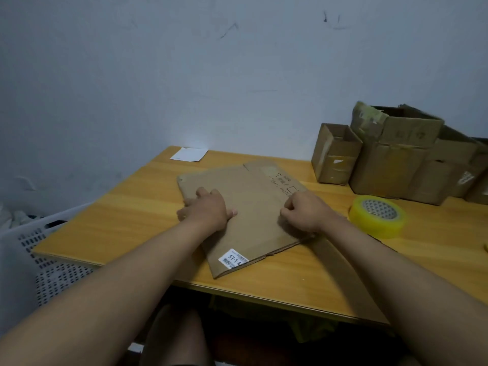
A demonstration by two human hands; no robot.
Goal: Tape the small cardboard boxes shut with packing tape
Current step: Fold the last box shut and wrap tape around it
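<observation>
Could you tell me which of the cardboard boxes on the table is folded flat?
The flattened box under both hands; the boxes by the wall stand upright.

Pretty dim on my feed, bluish cast on the wall [237,75]. One small glare patch at 12 o'clock behind the table [132,212]. Soft overall, with wide-angle stretch and blur toward the edges, especially 3 o'clock.
</observation>
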